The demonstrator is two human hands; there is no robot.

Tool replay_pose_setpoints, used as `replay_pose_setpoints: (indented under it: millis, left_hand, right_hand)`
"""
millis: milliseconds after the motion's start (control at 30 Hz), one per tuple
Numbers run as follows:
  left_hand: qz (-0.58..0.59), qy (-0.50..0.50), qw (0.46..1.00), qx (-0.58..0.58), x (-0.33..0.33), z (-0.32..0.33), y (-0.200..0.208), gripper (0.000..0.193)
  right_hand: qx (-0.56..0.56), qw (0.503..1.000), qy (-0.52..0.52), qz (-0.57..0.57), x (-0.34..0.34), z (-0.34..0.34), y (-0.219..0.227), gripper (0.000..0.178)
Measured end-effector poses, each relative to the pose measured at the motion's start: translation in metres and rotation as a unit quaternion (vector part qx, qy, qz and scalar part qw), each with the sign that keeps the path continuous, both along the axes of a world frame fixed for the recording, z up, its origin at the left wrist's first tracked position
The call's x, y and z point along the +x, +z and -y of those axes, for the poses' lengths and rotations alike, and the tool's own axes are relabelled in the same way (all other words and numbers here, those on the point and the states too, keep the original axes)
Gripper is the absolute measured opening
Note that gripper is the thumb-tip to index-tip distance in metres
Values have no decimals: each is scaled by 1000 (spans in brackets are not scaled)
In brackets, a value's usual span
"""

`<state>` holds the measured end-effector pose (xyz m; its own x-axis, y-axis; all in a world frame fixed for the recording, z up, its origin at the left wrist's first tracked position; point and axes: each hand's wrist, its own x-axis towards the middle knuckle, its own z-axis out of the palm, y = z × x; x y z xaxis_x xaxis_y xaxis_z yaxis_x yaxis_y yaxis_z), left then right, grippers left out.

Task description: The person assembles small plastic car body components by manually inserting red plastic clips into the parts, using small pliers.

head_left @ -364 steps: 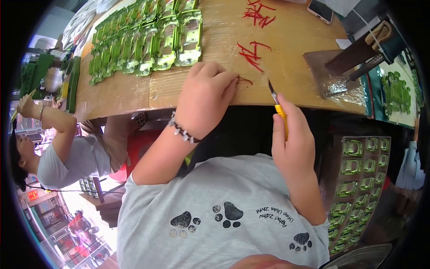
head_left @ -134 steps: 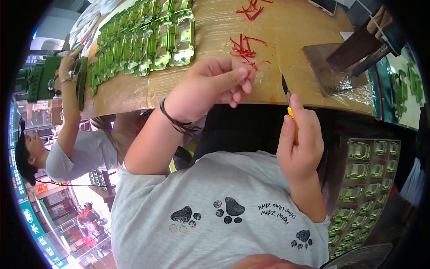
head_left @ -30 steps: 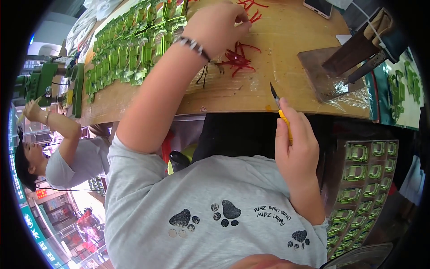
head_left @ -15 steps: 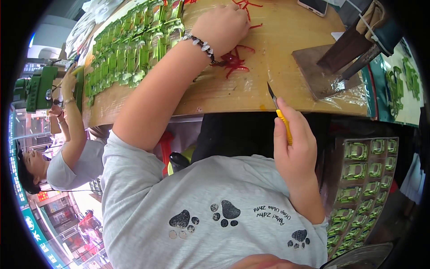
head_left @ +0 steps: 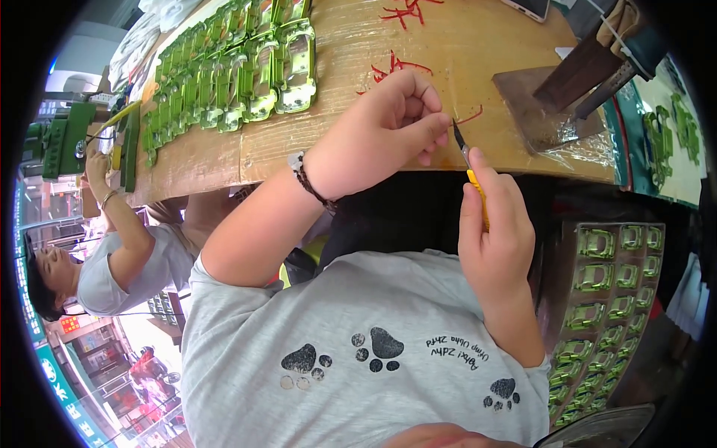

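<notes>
My right hand grips a craft knife by its yellow handle, its dark pointed blade angled up and away from me. Just left of the blade, my left hand is closed in a pinch. A thin red plastic piece sticks out past its fingertips, close to the blade tip; the rest of it is hidden by the fingers. Beyond that hand lies a small pile of thin red plastic pieces. More red pieces lie farther off.
Rows of green plastic frames cover the table's left part. A brown metal stand is at the right, with a phone behind. A tray of green parts stands below right. Another person works at a green machine.
My left hand has come back from the far red pieces toward the knife and now pinches a thin red piece. My right hand stays nearly where it was, holding the knife.
</notes>
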<state>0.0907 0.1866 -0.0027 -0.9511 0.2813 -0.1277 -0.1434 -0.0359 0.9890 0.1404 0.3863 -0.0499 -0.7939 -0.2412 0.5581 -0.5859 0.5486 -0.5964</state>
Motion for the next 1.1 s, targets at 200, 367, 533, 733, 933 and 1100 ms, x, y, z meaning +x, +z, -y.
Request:
replay_pose_setpoints:
  millis: [200, 367, 533, 733, 933, 1100]
  left_hand:
    - [-47, -4, 999, -9, 11, -2, 4, 10]
    - [-190, -20, 973, -131, 13, 0, -5, 12]
    - [-68, 15, 996, -60, 15, 0, -6, 11]
    - [38, 6, 999, 20, 17, 11, 1, 10]
    - [-132, 104, 969, -182, 9, 28, -15, 10]
    - [-378, 121, 791, -466, -15, 41, -6, 10]
  right_hand:
    - [27, 999, -22, -5, 5, 0, 2, 43]
    - [52, 998, -44, 0, 7, 1, 2, 43]
    - [97, 993, -57, 23, 12, 2, 6, 43]
    - [170, 971, -151, 76, 1, -6, 5, 39]
    - [58, 996, -62, 31, 4, 1, 6, 39]
    - [50, 996, -49, 46, 3, -2, -1, 39]
